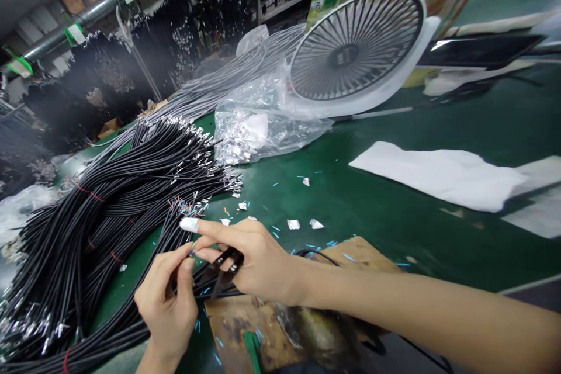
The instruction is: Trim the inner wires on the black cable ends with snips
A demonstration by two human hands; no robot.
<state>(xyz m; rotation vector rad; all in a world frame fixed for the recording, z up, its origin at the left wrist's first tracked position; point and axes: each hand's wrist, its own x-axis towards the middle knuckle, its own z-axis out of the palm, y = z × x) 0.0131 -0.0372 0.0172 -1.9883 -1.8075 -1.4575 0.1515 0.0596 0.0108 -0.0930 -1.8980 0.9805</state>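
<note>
My left hand [164,298] is closed in a pinch on thin coloured wire ends [193,249], one yellowish and one bluish. Just to its right, my right hand [258,257] has its fingertips at the same wires. A dark metal hand tool [230,261] with small white marks is held in the right palm; its exact kind is partly hidden by the fingers. White tape or a finger cot [189,224] covers the tip of the right index finger. Behind the hands fans a bundle of black cables [169,234] with stripped coloured ends.
Large black cable bundles [100,187] with red ties cover the left. A clear plastic bag [263,128] and a round fan [350,55] stand behind. White paper [438,172] lies right. Blue wire scraps and foil bits dot the green table around a stained wooden board [236,327].
</note>
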